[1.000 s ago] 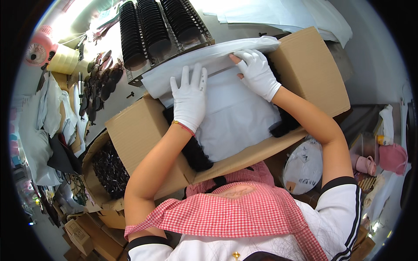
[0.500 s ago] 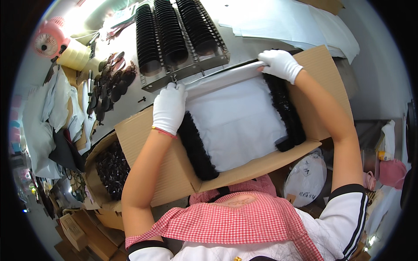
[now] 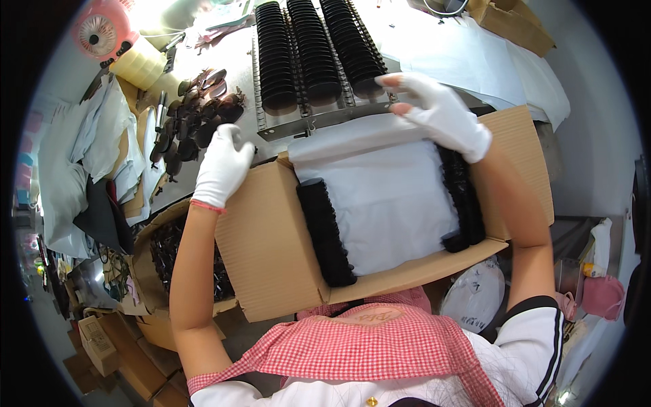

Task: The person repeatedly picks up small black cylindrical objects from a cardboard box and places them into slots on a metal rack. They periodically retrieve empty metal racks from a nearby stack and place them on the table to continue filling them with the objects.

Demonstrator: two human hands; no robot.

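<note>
A cardboard box (image 3: 271,234) stands open before me with its flaps folded out. Spread inside it is a white sheet (image 3: 393,210), its far edge folded over. Black rows of what look like stacked lenses (image 3: 327,234) show along both sides of the sheet. My left hand (image 3: 224,166), in a white glove, is off the sheet above the box's left flap, fingers loosely bent, nothing in them. Gloved in white too, my right hand (image 3: 447,119) hovers over the box's far right corner, thumb and forefinger apart and bare at the tips. It is empty and slightly blurred.
Behind the box, a metal rack (image 3: 319,112) holds rows of dark round lenses. Loose sunglass lenses (image 3: 196,115) lie left of it, near yellow tape rolls (image 3: 139,62) and a pink fan (image 3: 98,32). White sheets (image 3: 468,61) cover the far right. A second carton (image 3: 152,271) holds dark pieces.
Both hands have let go of the sheet's far edge. My left hand has moved left and nearer me; the right has opened beside the rack. The view has shifted, too.
</note>
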